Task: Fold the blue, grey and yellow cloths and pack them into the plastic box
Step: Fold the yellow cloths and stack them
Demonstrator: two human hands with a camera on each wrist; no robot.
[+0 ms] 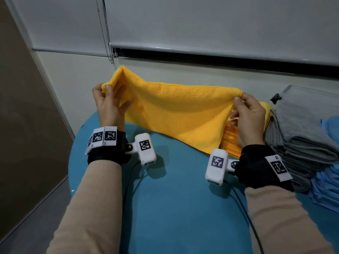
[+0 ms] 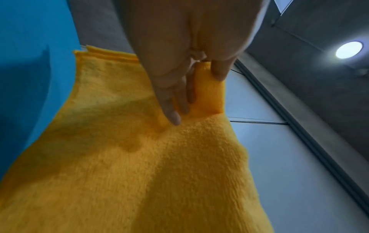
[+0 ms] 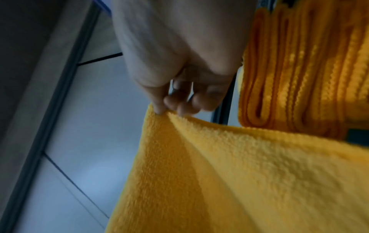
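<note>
Hands hold a yellow terry cloth [image 1: 176,109] stretched between them above the teal worktop [image 1: 174,198]. The left hand [image 1: 110,105] pinches the cloth's upper left corner between thumb and fingers; in the left wrist view its fingers [image 2: 171,100] lie straight against the fabric while the thumb presses a folded edge. The right hand [image 1: 249,116] pinches the upper right corner, and the right wrist view shows its fingertips [image 3: 171,105] bunched on the hem. The cloth's lower edge drapes down and touches the worktop between the wrists.

Just behind the right hand lies a stack of folded yellow cloths [image 1: 231,142]. To the right of it stands a pile of folded grey cloths [image 1: 302,134], and a pile of folded light blue cloths [image 1: 326,189] sits at the right edge. A clear plastic box [image 1: 310,92] stands behind the grey pile, near the wall. Both wrists wear black straps with white marker tags.
</note>
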